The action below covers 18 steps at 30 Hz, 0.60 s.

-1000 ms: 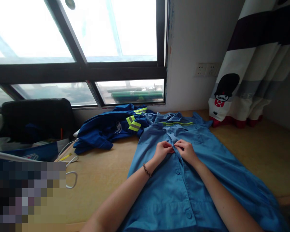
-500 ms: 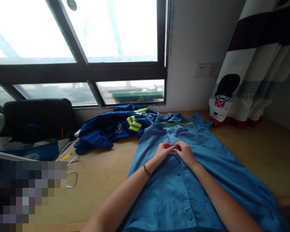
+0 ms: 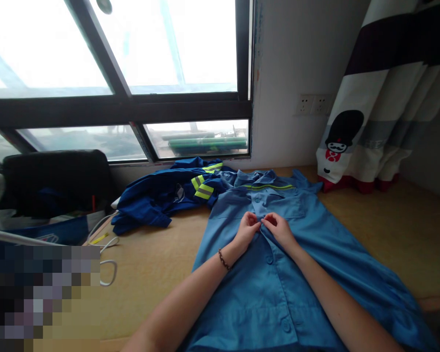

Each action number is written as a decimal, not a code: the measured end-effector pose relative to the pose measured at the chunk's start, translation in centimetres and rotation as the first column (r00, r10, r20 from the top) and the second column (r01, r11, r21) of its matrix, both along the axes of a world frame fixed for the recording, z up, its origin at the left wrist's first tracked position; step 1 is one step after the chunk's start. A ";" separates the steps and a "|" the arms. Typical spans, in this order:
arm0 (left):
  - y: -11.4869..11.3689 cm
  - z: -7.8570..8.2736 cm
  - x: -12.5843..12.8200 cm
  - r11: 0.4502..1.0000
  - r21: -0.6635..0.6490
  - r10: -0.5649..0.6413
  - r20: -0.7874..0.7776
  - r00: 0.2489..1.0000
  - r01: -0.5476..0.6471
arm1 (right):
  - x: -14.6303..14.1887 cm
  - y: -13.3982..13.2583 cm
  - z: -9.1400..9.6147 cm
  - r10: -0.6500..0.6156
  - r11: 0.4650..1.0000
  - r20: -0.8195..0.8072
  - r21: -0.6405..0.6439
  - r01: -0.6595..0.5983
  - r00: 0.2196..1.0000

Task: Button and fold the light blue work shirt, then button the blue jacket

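A light blue work shirt (image 3: pixel 242 288) lies front up on the wooden table, its collar toward the window and a yellow-green stripe across the chest. At the front placket, below the chest pockets, my left hand (image 3: pixel 248 229) pinches the fabric edge. My right hand (image 3: pixel 276 229) pinches the same placket just beside it, the fingertips of both nearly touching. Any button between the fingers is hidden. Lower down the placket a button (image 3: pixel 269 260) and another button (image 3: pixel 286 324) show. A braided bracelet circles my left wrist.
A dark blue garment (image 3: pixel 150 195) with reflective bands lies bunched left of the collar. White cable (image 3: pixel 112 274) loops on the table (image 3: pixel 150 274) at left. Beyond stand a black chair back (image 3: pixel 55 176) and the window. A patterned curtain (image 3: pixel 352 146) hangs at right.
Both hands stay at the same spot on the placket; the fingertips have shifted slightly and parted a little. The view has moved very slightly.
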<state>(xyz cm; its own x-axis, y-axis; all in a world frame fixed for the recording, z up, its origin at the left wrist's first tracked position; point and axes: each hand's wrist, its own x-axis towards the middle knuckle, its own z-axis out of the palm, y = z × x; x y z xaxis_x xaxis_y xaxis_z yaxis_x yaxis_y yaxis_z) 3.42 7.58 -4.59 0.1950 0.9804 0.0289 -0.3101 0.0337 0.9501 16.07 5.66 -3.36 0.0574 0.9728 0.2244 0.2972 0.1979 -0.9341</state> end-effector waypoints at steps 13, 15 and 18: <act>0.4 0.2 -0.8 0.941 0.283 -0.086 -0.327 0.941 0.185 | 0.5 -0.3 1.0 -0.062 0.956 -0.058 -0.289 0.043 0.996; 0.7 0.0 -0.8 0.931 0.322 -0.020 -0.424 0.906 0.172 | 0.4 -1.9 1.6 -0.052 0.983 0.188 -0.163 0.083 0.981; 1.6 -0.3 -0.6 0.896 0.397 0.041 -0.520 0.853 0.199 | 0.1 -4.5 2.0 -0.043 0.996 0.655 -0.033 0.085 0.754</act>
